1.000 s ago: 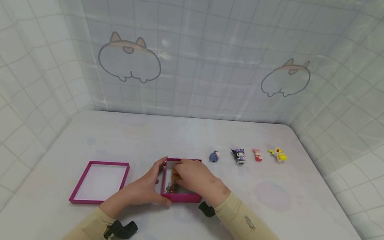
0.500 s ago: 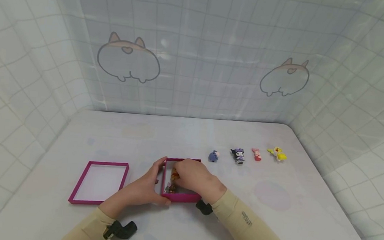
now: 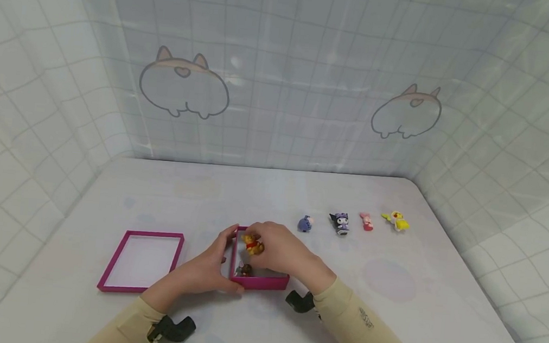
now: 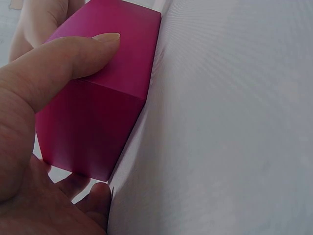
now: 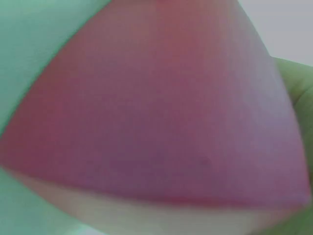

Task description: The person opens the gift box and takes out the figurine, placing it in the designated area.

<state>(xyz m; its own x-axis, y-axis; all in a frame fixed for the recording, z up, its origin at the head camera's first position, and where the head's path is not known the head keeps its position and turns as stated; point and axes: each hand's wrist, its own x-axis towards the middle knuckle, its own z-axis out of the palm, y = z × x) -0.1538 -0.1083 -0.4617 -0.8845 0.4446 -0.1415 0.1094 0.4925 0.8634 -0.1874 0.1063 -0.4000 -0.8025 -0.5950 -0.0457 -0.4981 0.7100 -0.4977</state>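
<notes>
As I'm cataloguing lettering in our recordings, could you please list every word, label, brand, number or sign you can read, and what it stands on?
No text can be read in these views.
Right sleeve: a dark printed mark, too small and blurred to read.
Magenta box: no lettering seen on its visible outer sides.
Back wall: animal drawings and grid lines, no words.

The box [image 3: 261,283] is magenta, the bear figurine [image 3: 251,244] yellow-orange and red.
</notes>
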